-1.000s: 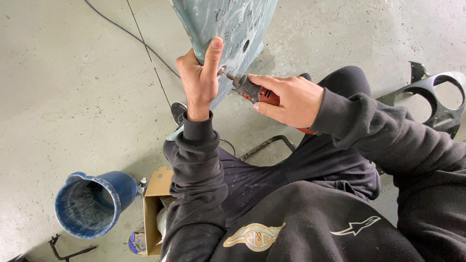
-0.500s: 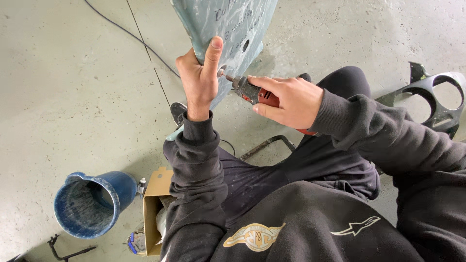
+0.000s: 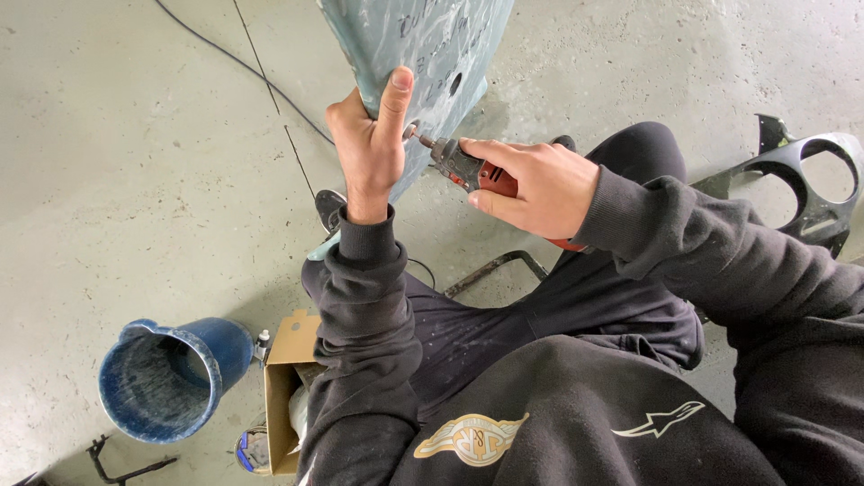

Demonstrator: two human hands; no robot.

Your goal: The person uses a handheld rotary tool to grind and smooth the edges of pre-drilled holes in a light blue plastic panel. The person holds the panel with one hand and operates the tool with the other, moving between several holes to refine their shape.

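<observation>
We see a pale green panel (image 3: 423,45) standing upright on the concrete floor (image 3: 135,180), just ahead of the knees. Our left hand (image 3: 369,148) grips its lower edge, thumb raised flat against the face. Our right hand (image 3: 531,184) is wrapped around a red and grey rotary tool (image 3: 468,166), whose tip appears to touch a small hole in the panel. A blue bucket (image 3: 166,378) and an open cardboard box (image 3: 283,391) sit lower left; a black cut-out part (image 3: 810,180) lies right.

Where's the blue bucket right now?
In the head view the blue bucket sits on the concrete floor at lower left, beside the open cardboard box, on the side of the person's left arm, well below the left hand.
</observation>
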